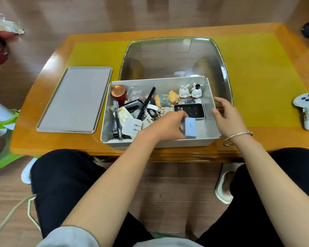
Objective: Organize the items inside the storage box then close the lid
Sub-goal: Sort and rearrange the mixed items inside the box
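Observation:
A white storage box (161,142) stands at the table's near edge, its clear hinged lid (173,57) tipped up behind it. Inside lie a copper-topped jar (117,90), a black pen (147,102), a white plug (131,126), a pig figurine (165,100), two rabbit figurines (190,91) and a black-faced device (192,111). My left hand (166,123) reaches into the box and grips a light blue charger (190,128) near the front wall. My right hand (225,116) hovers at the box's right wall with relaxed fingers, holding nothing.
A grey tray (75,100) lies flat on the table left of the box. A white game controller (308,109) sits at the table's right end. A yellow mat (257,77) covers the tabletop. My knees are under the near edge.

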### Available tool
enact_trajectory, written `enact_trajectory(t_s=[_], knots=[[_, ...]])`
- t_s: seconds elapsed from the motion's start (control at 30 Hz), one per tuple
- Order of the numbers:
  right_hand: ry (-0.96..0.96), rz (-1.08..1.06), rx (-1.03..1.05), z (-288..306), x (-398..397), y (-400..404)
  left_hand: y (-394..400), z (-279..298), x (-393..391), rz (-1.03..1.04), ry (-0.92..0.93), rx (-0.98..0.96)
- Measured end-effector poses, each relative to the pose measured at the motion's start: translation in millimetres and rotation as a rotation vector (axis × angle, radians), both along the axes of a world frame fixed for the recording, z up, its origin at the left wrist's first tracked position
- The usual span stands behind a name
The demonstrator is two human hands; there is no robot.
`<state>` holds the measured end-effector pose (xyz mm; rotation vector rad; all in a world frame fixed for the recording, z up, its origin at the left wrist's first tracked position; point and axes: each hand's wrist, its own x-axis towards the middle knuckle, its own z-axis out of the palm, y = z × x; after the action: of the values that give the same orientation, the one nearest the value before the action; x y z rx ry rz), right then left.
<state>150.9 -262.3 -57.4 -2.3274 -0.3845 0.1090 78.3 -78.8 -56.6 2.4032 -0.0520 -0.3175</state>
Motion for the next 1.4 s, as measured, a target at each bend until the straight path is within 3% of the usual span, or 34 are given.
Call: enact_trajectory(t_s=[0.27,0.47,0.73,0.93,1.4], knots=[[-0.077,-0.014,-0.003,-0.9,-9.2,5.8,-5.6,-6.0,10.6,-0.061,0.133,0.112],[-0.102,-0.019,-0.023,-1.2,-9.6,6.4,-15.8,0.9,-11.6,0.077,0.037,0.143],[-0.057,-0.005,-0.014,0.3,-6.4,2.5,-39.4,2.0,-11.9,-0.198,0.155,0.354],[-0.088,0.001,-0.043,0.0,-7.7,3.1,-60.4,-5.6,-9.6,-0.233,-0.052,0.512],[-0.092,-0.011,-0.020,-2.0,-7.9,3.1,-43.6,-14.2,10.1,-0.084,0.113,0.207]])
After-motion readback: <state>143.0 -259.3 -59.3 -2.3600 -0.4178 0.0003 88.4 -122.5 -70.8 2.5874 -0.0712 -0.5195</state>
